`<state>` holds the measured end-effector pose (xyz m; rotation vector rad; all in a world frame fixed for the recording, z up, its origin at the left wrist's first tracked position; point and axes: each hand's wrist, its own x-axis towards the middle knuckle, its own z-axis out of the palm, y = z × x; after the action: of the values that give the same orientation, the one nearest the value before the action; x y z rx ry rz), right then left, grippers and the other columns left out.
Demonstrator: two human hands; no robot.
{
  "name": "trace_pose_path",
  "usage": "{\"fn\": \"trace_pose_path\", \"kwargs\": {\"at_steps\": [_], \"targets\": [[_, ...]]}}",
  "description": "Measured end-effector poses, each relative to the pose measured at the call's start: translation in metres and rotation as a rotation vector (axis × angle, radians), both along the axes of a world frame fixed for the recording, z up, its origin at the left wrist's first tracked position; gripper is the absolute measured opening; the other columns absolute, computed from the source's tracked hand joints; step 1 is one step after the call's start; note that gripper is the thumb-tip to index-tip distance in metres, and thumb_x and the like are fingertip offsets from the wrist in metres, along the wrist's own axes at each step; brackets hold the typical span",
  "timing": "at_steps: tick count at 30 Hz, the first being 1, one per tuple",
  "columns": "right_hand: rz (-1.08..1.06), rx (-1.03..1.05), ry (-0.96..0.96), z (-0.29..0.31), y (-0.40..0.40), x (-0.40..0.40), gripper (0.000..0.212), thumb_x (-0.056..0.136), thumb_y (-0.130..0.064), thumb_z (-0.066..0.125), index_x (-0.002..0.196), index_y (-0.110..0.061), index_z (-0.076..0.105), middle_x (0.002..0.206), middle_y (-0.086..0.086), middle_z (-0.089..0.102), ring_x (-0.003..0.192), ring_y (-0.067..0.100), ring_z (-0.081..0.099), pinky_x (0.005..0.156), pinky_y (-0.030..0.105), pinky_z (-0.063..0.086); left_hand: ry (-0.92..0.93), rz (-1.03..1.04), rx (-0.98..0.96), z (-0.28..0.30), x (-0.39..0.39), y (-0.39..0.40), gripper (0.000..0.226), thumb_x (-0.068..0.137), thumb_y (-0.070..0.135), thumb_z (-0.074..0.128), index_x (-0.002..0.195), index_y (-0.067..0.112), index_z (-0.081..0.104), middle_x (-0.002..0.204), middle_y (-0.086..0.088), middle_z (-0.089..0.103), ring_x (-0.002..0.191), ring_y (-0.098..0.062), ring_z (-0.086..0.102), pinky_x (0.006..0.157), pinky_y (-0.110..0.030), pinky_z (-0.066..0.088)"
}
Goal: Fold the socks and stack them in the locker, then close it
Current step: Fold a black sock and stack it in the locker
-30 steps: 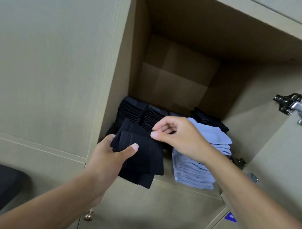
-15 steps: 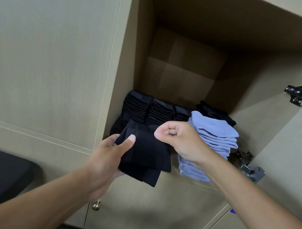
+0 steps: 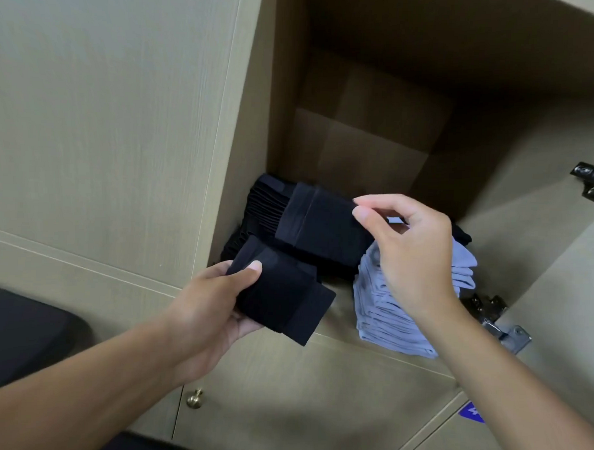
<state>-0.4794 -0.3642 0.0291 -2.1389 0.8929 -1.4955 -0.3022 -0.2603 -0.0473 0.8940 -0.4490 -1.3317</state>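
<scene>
The right hand (image 3: 412, 259) is pinching a folded black sock (image 3: 322, 225) by its far corner between thumb and forefinger, the other fingers curling loosely above the pale stack. That sock is hanging flat over the dark pile at the back left of the locker (image 3: 376, 133), a ribbed cuff band showing as a slightly different weave along its left side. The left hand (image 3: 212, 309) is gripping a second bundle of folded black socks (image 3: 283, 298), thumb lying across the top and fingers wrapping underneath; the bundle is sitting just in front of the locker's lower lip, a soft matte rectangle with a cuff band along its lower right edge.

Inside the open compartment, a stack of black socks (image 3: 266, 207) is standing against the left wall, its folded edges showing as fine parallel ridges. Just beside it on the right, a stack of light blue socks (image 3: 393, 315) is leaning slightly, thin layers fanning out towards the front edge of the shelf. A few more dark socks (image 3: 462, 235) are peeking out behind the blue ones. The locker's walls are a pale wood-grain laminate, smooth and flat, darkening to brown in the shadowed back.

Metal hinges (image 3: 497, 319) are sticking out on the right side of the opening. A small round brass knob (image 3: 194, 398) is sitting on the door panel below.
</scene>
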Motion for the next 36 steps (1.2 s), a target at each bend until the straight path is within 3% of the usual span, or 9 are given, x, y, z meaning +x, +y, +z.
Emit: {"fn": "trace_pose_path", "kwargs": {"at_steps": [4, 9, 13, 16, 20, 23, 26, 32, 36], "targets": [[0.180, -0.186, 0.257, 0.000, 0.005, 0.000, 0.010, 0.082, -0.014, 0.082, 0.087, -0.023, 0.080, 0.085, -0.013, 0.072, 0.092, 0.017, 0.063, 0.084, 0.024, 0.048, 0.097, -0.009, -0.059, 0.005, 0.000, 0.000, 0.029, 0.104, 0.022, 0.055, 0.123, 0.003, 0.065, 0.113, -0.014, 0.076, 0.100, -0.026, 0.076, 0.075, -0.033, 0.064], [0.291, -0.063, 0.431, 0.007, 0.008, -0.006, 0.012, 0.075, -0.015, 0.087, 0.082, -0.021, 0.080, 0.082, -0.007, 0.070, 0.091, 0.016, 0.064, 0.086, 0.021, 0.047, 0.028, -0.075, -0.126, 0.009, 0.003, 0.003, 0.044, 0.096, 0.050, 0.057, 0.121, 0.016, 0.071, 0.115, -0.006, 0.077, 0.105, -0.022, 0.075, 0.078, -0.030, 0.063], [0.328, 0.016, 0.541, 0.008, 0.017, -0.003, 0.017, 0.073, -0.015, 0.089, 0.081, -0.025, 0.078, 0.084, -0.007, 0.072, 0.090, 0.010, 0.066, 0.087, 0.010, 0.043, -0.019, 0.005, -0.115, 0.005, 0.003, 0.001, 0.040, 0.087, 0.026, 0.073, 0.124, 0.012, 0.068, 0.117, -0.010, 0.076, 0.107, -0.024, 0.074, 0.081, -0.036, 0.063], [0.332, 0.071, 0.533, 0.007, 0.020, 0.000, 0.018, 0.077, -0.022, 0.086, 0.092, -0.026, 0.077, 0.088, -0.012, 0.075, 0.098, 0.011, 0.066, 0.093, 0.019, 0.046, -0.019, 0.066, -0.088, 0.002, 0.003, 0.001, 0.035, 0.088, 0.012, 0.073, 0.122, 0.009, 0.068, 0.111, -0.011, 0.077, 0.103, -0.024, 0.075, 0.077, -0.037, 0.064], [0.070, 0.121, 0.338, 0.004, 0.023, 0.009, 0.009, 0.088, -0.034, 0.074, 0.090, -0.025, 0.073, 0.087, -0.007, 0.072, 0.085, 0.009, 0.063, 0.073, 0.012, 0.047, 0.020, 0.116, -0.107, 0.002, 0.003, 0.000, 0.037, 0.086, 0.008, 0.075, 0.122, 0.009, 0.065, 0.110, -0.011, 0.077, 0.101, -0.026, 0.075, 0.078, -0.040, 0.064], [-0.170, 0.287, 0.531, 0.003, 0.021, 0.009, 0.051, 0.089, -0.061, 0.061, 0.090, -0.010, 0.069, 0.082, 0.003, 0.070, 0.076, 0.013, 0.064, 0.064, 0.015, 0.044, 0.051, 0.133, -0.136, 0.002, 0.002, 0.000, 0.044, 0.083, 0.008, 0.076, 0.125, 0.010, 0.064, 0.113, -0.011, 0.076, 0.102, -0.027, 0.075, 0.083, -0.042, 0.063], [-0.130, 0.549, 0.597, 0.004, 0.022, 0.005, 0.080, 0.084, -0.071, 0.057, 0.093, 0.007, 0.064, 0.076, 0.013, 0.070, 0.060, 0.015, 0.064, 0.066, 0.028, 0.047, 0.040, 0.138, -0.153, 0.001, 0.000, -0.001, 0.044, 0.083, 0.008, 0.076, 0.125, 0.010, 0.064, 0.115, -0.010, 0.076, 0.102, -0.027, 0.075, 0.079, -0.039, 0.064], [0.048, 0.735, 0.353, 0.000, 0.022, 0.006, 0.028, 0.094, -0.035, 0.070, 0.093, -0.007, 0.070, 0.076, 0.001, 0.076, 0.064, 0.010, 0.065, 0.065, 0.026, 0.053, -0.055, 0.100, -0.187, -0.001, -0.002, -0.001, 0.048, 0.080, 0.013, 0.079, 0.126, 0.013, 0.064, 0.113, -0.007, 0.077, 0.103, -0.026, 0.075, 0.080, -0.038, 0.063], [0.086, 0.753, 0.149, -0.002, 0.019, 0.008, 0.021, 0.100, -0.030, 0.062, 0.101, -0.010, 0.067, 0.080, 0.006, 0.077, 0.062, 0.013, 0.064, 0.061, 0.024, 0.056, -0.114, 0.085, -0.174, -0.003, -0.005, -0.003, 0.059, 0.069, 0.017, 0.081, 0.125, 0.016, 0.065, 0.114, -0.005, 0.077, 0.105, -0.023, 0.074, 0.083, -0.040, 0.062]]}}
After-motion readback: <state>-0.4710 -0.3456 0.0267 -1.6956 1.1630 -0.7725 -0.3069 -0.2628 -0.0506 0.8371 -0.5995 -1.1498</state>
